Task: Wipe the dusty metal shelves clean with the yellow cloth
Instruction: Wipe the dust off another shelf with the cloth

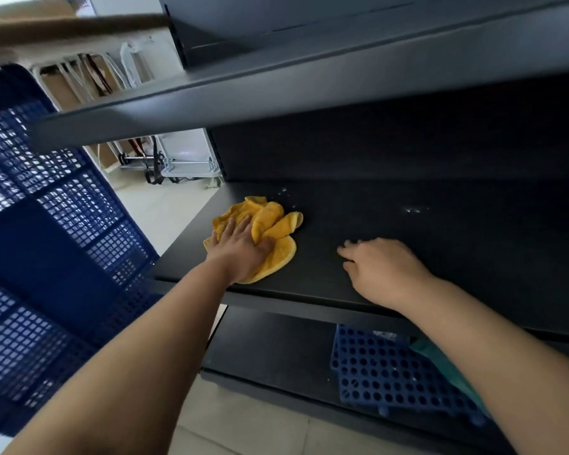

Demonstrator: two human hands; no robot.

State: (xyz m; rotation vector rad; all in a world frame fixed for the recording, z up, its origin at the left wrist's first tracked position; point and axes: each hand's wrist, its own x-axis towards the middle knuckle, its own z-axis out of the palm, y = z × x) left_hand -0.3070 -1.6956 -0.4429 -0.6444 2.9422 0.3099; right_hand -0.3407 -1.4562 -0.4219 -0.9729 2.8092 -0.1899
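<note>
A crumpled yellow cloth (270,224) lies near the left end of the dark metal shelf (440,257). My left hand (240,247) lies flat on top of the cloth, fingers straight and spread, pressing it onto the shelf. My right hand (385,270) rests on the bare shelf to the right of the cloth, fingers loosely bent, holding nothing. A few pale dust specks (414,210) show on the shelf farther back, and more pale specks (283,191) sit just behind the cloth.
Another metal shelf (276,93) hangs close above. On the lower shelf (270,353) lies a blue perforated plastic panel (385,372). Blue mesh crates (46,241) stand to the left of the unit. A metal cart (184,165) stands on the pale floor behind.
</note>
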